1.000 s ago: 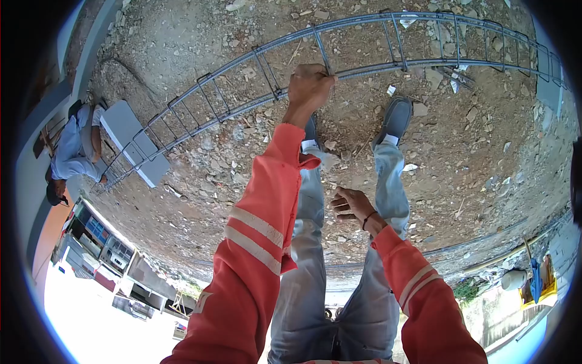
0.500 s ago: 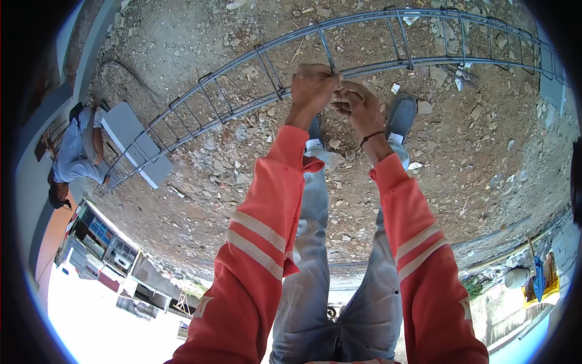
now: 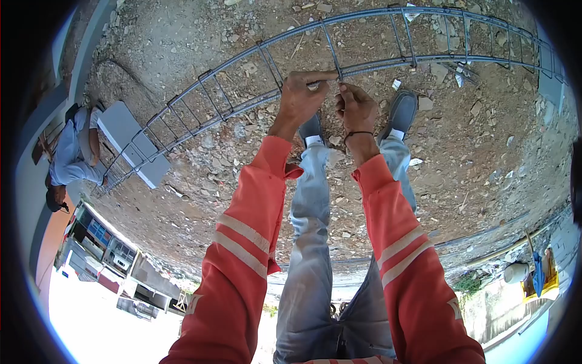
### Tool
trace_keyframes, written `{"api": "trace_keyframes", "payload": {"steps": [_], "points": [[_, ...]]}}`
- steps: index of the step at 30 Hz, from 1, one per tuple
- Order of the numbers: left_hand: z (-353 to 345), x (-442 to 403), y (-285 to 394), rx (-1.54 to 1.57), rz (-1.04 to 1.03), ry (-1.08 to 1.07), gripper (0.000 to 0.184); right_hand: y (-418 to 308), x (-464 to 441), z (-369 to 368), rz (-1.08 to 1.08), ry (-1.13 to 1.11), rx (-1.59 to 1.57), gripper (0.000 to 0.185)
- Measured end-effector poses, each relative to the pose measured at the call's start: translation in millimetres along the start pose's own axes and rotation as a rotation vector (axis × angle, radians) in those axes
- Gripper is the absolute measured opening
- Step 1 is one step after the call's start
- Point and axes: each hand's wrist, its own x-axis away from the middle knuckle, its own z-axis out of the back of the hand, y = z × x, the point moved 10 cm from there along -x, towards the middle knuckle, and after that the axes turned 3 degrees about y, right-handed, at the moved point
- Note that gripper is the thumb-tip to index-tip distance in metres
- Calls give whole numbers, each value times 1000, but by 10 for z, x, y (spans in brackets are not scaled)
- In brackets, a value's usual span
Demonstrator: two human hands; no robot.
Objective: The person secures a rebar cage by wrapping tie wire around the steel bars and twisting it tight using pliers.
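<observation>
One probably stiff metal frame (image 3: 331, 50), best gripped by its rods (image 3: 379, 65); our left hand (image 3: 296, 102) has fingers (image 3: 319, 76) apart, right hand (image 3: 359, 114) together.

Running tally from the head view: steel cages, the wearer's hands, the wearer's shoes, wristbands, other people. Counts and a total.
Steel cage: 1
Hands, left hand and right hand: 2
Shoes, left shoe and right shoe: 2
Wristband: 1
Other person: 1
Total: 7
</observation>
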Motion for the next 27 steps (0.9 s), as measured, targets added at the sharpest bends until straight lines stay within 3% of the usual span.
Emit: {"api": "trace_keyframes", "payload": {"steps": [4,9,13,15,19,22,24,27], "points": [[-1,-166,-31,86,-46,-75,25,4,84,8,-1,47,-17,14],[-74,-349,-148,-37,157,-300,30,26,187,48,43,89,48,14],[-141,-429,-292,103,258,-276,34,36,240,75,51,105,35,15],[-258,-439,-349,114,309,-375,35,-109,258,78,173,147,249,18],[-299,-465,-326,171,253,-329,32,-519,455,13,410,226,542,18],[-341,-458,-244,38,138,-361,28,-681,479,-123,504,141,734,15],[-313,-432,-156,-57,38,-320,28,-878,528,-273,693,77,926,13],[-346,-423,-118,-158,28,-377,31,-1069,529,-374,804,4,1018,13]]}}
